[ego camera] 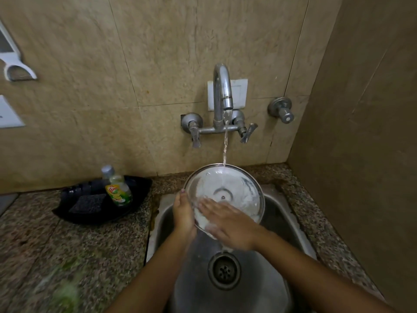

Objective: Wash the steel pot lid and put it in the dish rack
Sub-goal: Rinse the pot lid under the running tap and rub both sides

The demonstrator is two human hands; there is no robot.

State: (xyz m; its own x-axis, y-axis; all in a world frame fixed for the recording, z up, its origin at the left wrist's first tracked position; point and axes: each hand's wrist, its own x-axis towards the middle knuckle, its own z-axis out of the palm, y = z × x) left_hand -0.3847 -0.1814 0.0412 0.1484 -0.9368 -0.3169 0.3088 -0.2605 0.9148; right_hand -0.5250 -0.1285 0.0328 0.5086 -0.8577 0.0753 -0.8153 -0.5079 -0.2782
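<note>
The round steel pot lid (234, 188) is held tilted over the steel sink (279, 213), its inner face toward me and covered in white foam. My left hand (184, 213) grips the lid's left rim. Flat on the lid's lower part lies my right hand (225, 224), fingers spread across the soapy surface. Water runs from the tap (222, 91) onto the lid's top edge. No dish rack is in view.
A black tray (74, 213) on the granite counter at the left holds a dish soap bottle (118, 188) and a dark scrub pad (88, 203). The sink drain (224, 271) lies below my hands. A wall closes off the right side.
</note>
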